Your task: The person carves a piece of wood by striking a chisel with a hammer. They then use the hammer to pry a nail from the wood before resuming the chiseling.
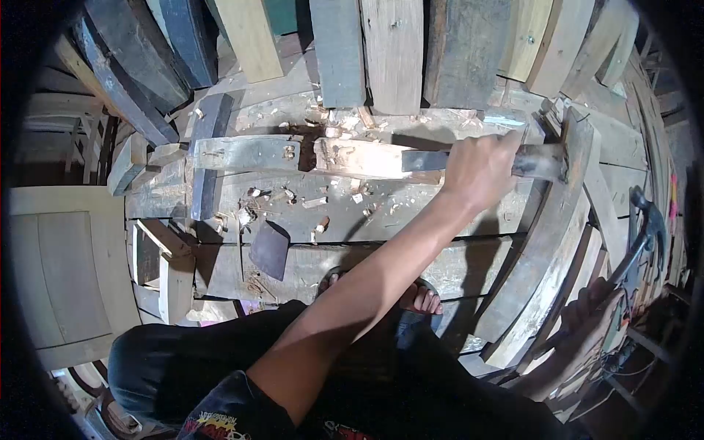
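Observation:
My left hand (pixel 480 169) reaches across and is closed around a chisel. Its flat dark blade (pixel 424 161) points left and lies over a pale, freshly cut wooden beam (pixel 359 157). The thick dark handle end (pixel 541 161) sticks out to the right of my fist. A dark notch (pixel 308 152) cuts across the beam, left of the blade's tip. Off to the right, my right hand (pixel 587 312) grips a claw hammer (pixel 648 226), its head raised away from the chisel. Part of the right hand is in shadow.
Wood chips (pixel 315 202) litter the plank surface around the beam. A flat dark grey piece (pixel 270 249) lies nearer me. Several thick timbers (pixel 394 55) line the far side; more boards (pixel 543 249) lean at the right. My sandalled foot (pixel 422 301) is below the arm.

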Motion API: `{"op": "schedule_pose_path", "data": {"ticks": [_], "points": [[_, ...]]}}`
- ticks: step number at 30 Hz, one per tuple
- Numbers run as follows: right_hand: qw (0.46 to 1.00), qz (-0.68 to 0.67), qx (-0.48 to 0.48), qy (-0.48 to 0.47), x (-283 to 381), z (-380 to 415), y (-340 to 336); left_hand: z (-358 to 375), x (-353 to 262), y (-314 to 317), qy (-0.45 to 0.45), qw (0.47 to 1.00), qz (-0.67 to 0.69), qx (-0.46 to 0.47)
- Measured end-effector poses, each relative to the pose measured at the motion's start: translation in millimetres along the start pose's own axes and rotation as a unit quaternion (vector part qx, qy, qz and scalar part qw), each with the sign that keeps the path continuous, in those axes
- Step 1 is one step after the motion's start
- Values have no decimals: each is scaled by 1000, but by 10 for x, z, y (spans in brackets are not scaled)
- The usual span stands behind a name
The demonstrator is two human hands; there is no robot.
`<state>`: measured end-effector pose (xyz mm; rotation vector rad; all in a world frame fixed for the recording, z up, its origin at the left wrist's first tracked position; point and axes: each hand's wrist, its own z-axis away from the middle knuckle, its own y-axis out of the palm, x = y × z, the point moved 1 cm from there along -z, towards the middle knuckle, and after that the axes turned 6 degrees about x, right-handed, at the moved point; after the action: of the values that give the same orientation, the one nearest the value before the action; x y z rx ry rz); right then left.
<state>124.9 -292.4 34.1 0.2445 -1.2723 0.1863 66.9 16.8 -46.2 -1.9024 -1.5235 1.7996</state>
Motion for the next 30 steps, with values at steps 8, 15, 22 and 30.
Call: {"op": "schedule_pose_path", "data": {"ticks": [8, 15, 22, 30], "points": [[997, -22, 10, -77, 74, -50, -44, -60, 35, -26, 0, 1000, 14, 13], [998, 42, 34, 36, -250, 50, 599, 54, 42, 16, 24, 1000, -9, 14], [999, -10, -31, -12, 72, -1, 177, 60, 23, -61, 17, 1000, -5, 3], [996, 24, -83, -9, -324, 187, 601, 76, 67, 42, 28, 999, -22, -1]]}}
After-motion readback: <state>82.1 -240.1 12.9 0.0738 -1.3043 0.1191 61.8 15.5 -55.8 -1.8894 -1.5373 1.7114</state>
